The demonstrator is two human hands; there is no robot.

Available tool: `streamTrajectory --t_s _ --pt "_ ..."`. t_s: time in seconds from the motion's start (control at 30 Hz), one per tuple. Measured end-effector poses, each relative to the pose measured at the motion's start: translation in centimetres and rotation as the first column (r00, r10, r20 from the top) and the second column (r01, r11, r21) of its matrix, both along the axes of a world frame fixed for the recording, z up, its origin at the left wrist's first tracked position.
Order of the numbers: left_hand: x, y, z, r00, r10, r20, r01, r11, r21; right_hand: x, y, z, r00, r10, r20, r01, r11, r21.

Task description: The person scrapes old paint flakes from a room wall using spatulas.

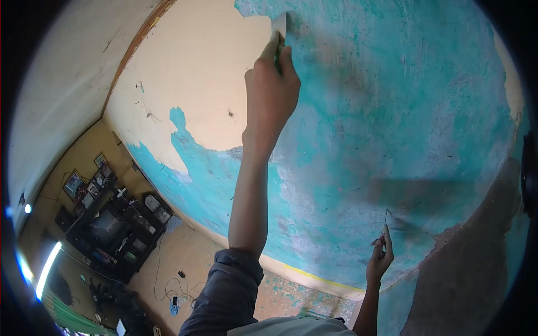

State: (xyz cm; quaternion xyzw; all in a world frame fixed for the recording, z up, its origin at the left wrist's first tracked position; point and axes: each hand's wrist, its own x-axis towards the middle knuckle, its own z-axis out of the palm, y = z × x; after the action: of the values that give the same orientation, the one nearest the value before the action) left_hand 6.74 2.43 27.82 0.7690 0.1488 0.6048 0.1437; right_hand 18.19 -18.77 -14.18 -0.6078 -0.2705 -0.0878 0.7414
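My left hand (273,92) is raised high on the wall (358,112), fingers closed round a scraper. The scraper's flat metal blade (279,23) lies at the ragged border between the cream paint (213,61) and the turquoise, patchy surface; most of its handle is hidden in my grip. Lower down at the right, my right hand (380,259) is closed on a thin tool (385,221) with a slim, pointed-looking tip and a dark reddish handle. That tip points upward, close to the turquoise wall, and its shadow falls beside it.
Turquoise flakes litter the floor (280,288) along the wall's foot. A dark cabinet (120,229) with a television stands at the left. Cables (168,280) trail on the floor near it. Nails (139,86) stick out of the cream area. A bare grey patch (459,274) shows at lower right.
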Motion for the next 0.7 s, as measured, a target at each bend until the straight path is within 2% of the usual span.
streamTrajectory --t_s 0.07,0.2,0.3,0.33,0.37,0.53,0.67,0.7 --pt "0.5 0.3 -0.3 0.999 0.029 0.022 -0.03 0.999 0.033 -0.1 0.1 0.2 1.0 -0.005 0.019 0.004 1.0 0.018" --pt "0.5 -0.1 -4.0 1.0 -0.006 0.004 0.006 1.0 0.014 0.0 -0.2 0.4 1.0 -0.014 0.008 0.015 1.0 -0.028" --pt "1.2 -0.1 -2.5 0.999 -0.032 0.035 0.033 0.999 -0.037 0.2 -0.4 0.4 0.999 0.0 0.037 0.001 1.0 -0.016" --pt "1.4 0.5 -1.8 0.999 0.008 0.044 -0.011 0.997 0.073 0.2 -0.5 0.3 0.999 -0.007 0.044 0.008 1.0 -0.026" --pt "1.2 0.4 -1.6 0.999 0.009 0.046 -0.012 0.997 0.073 0.3 -0.4 0.3 0.999 -0.012 0.051 0.014 0.999 -0.035" --pt "0.8 -0.1 -3.6 0.999 -0.001 0.033 0.004 0.996 -0.086 0.1 -0.4 0.4 0.999 -0.007 0.034 0.007 1.0 -0.023" --pt "0.0 0.0 -2.2 0.999 0.03 -0.035 -0.034 0.991 -0.128 0.1 -0.4 0.5 0.999 -0.02 0.039 0.021 0.999 -0.029" --pt "-0.1 0.5 -2.0 0.999 0.025 -0.02 -0.026 0.998 -0.061 -0.1 -0.4 0.7 0.999 -0.014 0.034 0.015 0.999 -0.034"
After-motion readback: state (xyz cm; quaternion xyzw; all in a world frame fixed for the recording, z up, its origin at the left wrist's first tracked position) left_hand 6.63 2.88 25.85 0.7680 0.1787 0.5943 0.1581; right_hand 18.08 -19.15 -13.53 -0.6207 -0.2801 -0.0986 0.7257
